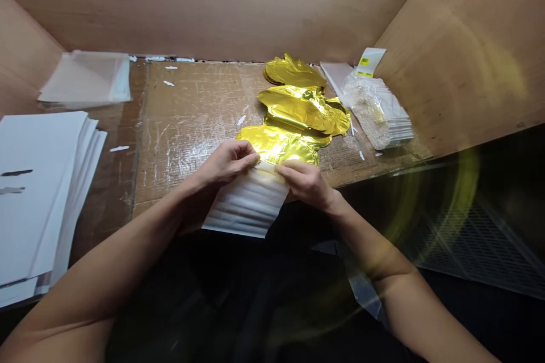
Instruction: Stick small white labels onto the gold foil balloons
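Observation:
My left hand [230, 163] and my right hand [307, 180] are both closed, pinching the far edge of a translucent plastic bag [247, 204]. The bag hangs toward me over the near edge of the work surface, with faint ripples across it. Right beyond my fingertips lies a flat, shiny gold foil balloon [272, 139]. Its near edge meets the bag's edge; whether any foil is inside or gripped too, I cannot tell. Behind it are more folded gold foil balloons [298, 108] and a neat gold stack [292, 71] near the back wall.
White sheets [38, 181] are piled at the left, with clear plastic bags [89, 76] behind them. A plastic-wrapped bundle of white cards [383, 108] sits at the right. White scraps dot the taped cardboard [191, 102]. Wooden walls [234, 5] enclose the back and sides.

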Demonstrator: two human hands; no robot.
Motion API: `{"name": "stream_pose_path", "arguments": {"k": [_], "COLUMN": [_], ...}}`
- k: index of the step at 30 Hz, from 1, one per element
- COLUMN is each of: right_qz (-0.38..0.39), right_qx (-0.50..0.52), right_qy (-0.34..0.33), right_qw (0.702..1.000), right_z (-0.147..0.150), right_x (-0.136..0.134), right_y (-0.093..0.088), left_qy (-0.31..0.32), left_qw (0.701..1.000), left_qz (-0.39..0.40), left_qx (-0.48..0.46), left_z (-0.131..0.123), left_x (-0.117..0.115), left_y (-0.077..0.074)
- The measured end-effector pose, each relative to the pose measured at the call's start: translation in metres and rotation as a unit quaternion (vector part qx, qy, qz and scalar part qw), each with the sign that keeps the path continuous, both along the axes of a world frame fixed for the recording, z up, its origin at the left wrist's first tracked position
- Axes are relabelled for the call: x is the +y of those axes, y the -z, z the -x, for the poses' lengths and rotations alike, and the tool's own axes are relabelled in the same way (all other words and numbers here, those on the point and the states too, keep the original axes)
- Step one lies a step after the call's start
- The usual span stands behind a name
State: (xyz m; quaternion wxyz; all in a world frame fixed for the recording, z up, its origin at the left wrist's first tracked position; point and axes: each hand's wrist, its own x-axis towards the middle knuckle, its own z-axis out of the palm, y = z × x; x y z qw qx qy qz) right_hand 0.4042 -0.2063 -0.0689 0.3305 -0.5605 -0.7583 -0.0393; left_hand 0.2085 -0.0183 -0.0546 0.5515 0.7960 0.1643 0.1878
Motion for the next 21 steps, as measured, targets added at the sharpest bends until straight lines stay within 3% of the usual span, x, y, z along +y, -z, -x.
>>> {"name": "stream_pose_path", "arguments": {"k": [4,7,10,12,16,21], "right_qz": [-0.057,-0.047,-0.006,0.082,0.270,0.293], "right_qx": [-0.055,0.065,0.248,0.281,0.171,-0.027], "right_qy": [-0.042,-0.023,0.035,0.054,0.088,0.218], "right_qw": [0.996,0.996,0.968,0.955,0.943,0.931], "right_z": [0.000,0.007,0.007,0.003,0.004,0.006], "right_x": [-0.001,-0.001,0.010,0.025,0.056,0.055], "right_y": [0.000,-0.011,-0.026,-0.033,-0.032,-0.028], "left_qy": [0.004,0.014,0.085,0.146,0.199,0.204], "left_qw": [1.000,0.999,0.989,0.968,0.940,0.939], "left_qz": [0.019,-0.001,-0.116,-0.205,-0.275,-0.276], "left_qx": [0.012,0.032,0.032,0.020,0.024,0.034], "left_z": [0.000,0.004,0.007,0.009,0.010,0.010], "left_x": [0.001,0.007,0.016,0.022,0.026,0.024], "left_y": [0.000,0.002,0.005,0.007,0.012,0.015]}}
